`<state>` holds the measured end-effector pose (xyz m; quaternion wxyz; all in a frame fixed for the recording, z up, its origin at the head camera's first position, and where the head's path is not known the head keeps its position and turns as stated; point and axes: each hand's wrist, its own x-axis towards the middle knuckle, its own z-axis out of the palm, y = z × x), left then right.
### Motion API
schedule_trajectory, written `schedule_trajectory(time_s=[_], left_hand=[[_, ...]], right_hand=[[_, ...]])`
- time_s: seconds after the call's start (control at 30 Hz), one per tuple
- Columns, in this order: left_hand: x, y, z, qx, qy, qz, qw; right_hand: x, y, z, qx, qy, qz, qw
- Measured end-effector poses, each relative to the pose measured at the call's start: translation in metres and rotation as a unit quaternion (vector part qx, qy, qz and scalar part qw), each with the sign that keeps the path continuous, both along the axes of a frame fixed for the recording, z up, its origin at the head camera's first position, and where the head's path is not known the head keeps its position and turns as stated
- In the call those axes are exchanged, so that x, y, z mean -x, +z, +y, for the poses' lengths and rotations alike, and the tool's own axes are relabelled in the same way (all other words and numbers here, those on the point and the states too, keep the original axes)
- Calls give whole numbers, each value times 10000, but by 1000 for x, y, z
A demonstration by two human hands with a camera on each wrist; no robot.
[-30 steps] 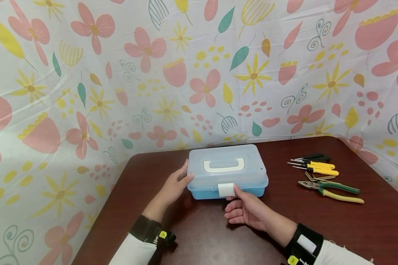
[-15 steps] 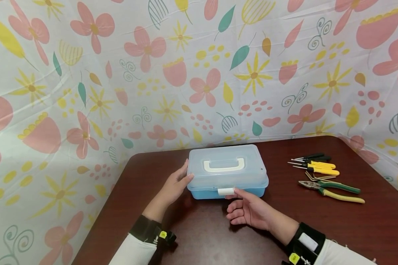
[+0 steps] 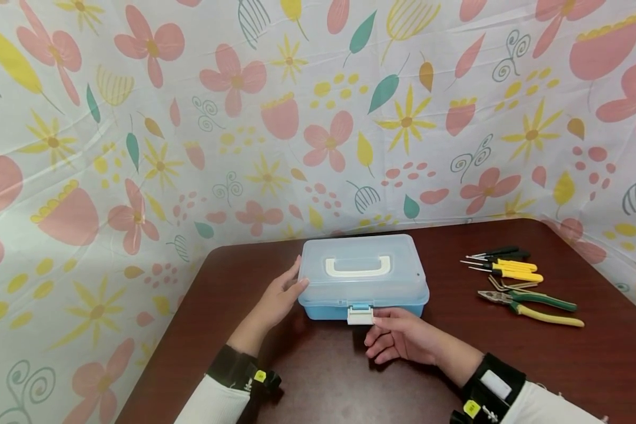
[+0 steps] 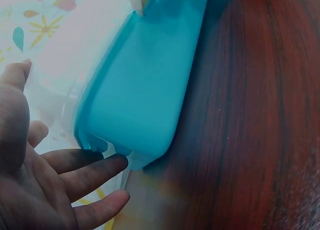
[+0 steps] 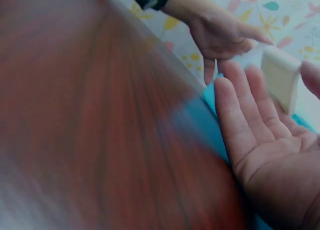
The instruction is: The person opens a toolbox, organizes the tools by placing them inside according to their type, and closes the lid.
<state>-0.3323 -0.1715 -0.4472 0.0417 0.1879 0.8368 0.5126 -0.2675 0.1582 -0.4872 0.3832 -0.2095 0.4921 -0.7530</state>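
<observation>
A toolbox [image 3: 318, 288] with a blue base and a clear lid stands on the table, its lid down and a white handle [image 3: 357, 272] on top. The white latch [image 3: 360, 317] at its front is swung out from the wall. My right hand [image 3: 405, 335] pinches the latch's right edge between thumb and index finger; the other fingers are loosely bent below. In the right wrist view the latch [image 5: 281, 79] sits by the thumb. My left hand [image 3: 280, 299] rests against the box's left end, thumb at the lid's front corner. Its fingers [image 4: 95, 177] spread along that end in the left wrist view.
Right of the box lie pliers [image 3: 530, 307] with green and yellow handles, several hex keys [image 3: 514, 285], yellow-handled screwdrivers [image 3: 511, 272] and black-handled ones [image 3: 500, 252]. A floral cloth [image 3: 318, 118] hangs behind the dark brown table [image 3: 318, 377].
The latch has swung from lying flat against the front, up and outward, to hanging lower and away from the lid. My right hand has moved slightly right with it. The left hand stays put.
</observation>
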Motion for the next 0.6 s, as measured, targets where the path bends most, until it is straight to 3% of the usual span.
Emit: schedule_trajectory(time_s=[0.2, 0.37, 0.5, 0.6], left_hand=[[1, -4, -1, 18, 19, -9, 10000], [1, -4, -1, -4, 3, -4, 10000], [1, -2, -1, 16, -16, 15, 10000], [1, 0, -1, 35, -33, 43, 10000]], right_hand=[[3, 1, 7, -520, 130, 417, 9977], [5, 2, 10, -1170, 125, 935, 9886], [5, 6, 9, -1727, -29, 1380, 9752], [4, 10, 8, -2230, -200, 1839, 9571]])
